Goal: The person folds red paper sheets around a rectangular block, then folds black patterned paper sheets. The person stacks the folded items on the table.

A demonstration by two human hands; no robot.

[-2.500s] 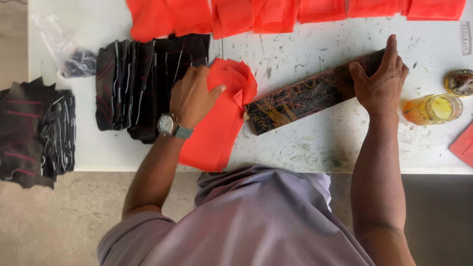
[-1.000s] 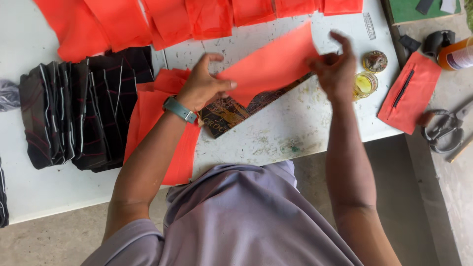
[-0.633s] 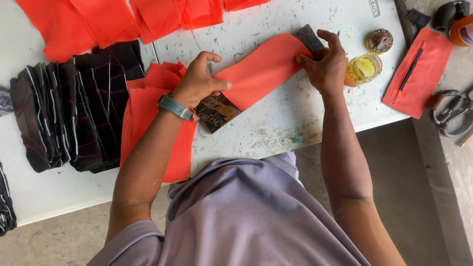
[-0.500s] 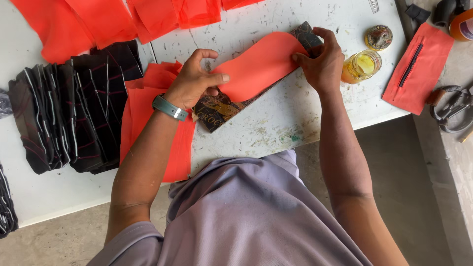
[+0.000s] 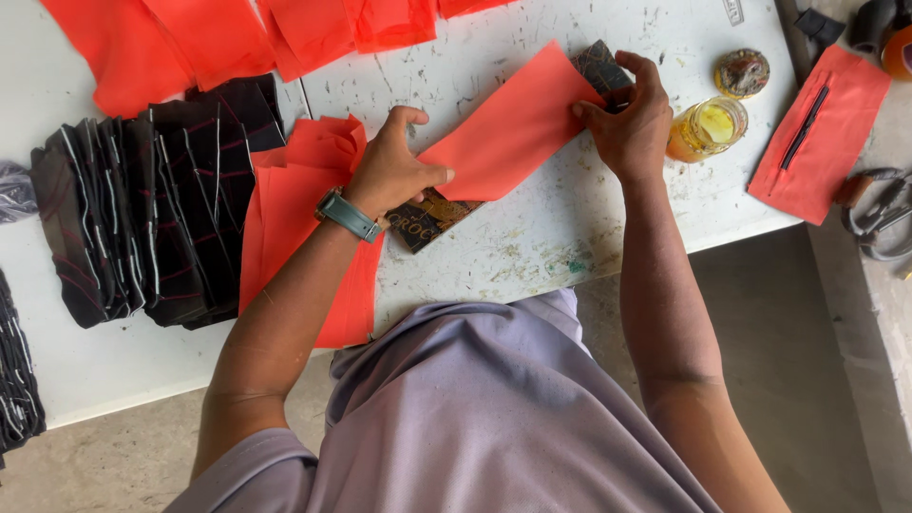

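Right now both hands press an orange fabric strip flat onto a dark patterned leather piece that lies slantwise on the scuffed white surface. The strip covers most of the leather; only its two ends show, one beside the left hand and one beneath the right hand. The left hand (a green-strapped watch sits on its wrist) rests on the lower end of the strip, its fingers close together and pressed down on the cloth. The right hand holds the upper end, thumb and fingers pinched on the strip's edge where it meets the leather.

Left of the leather lies a stack of orange fabric pieces, partly under the left forearm, and further left a fanned row of dark striped leather pieces. More orange cloth runs along the far edge. Just beside the right hand stands an open jar of yellow glue, with its crusted lid near it. An orange zipped pouch lies at the surface's right end, with scissors beyond it.
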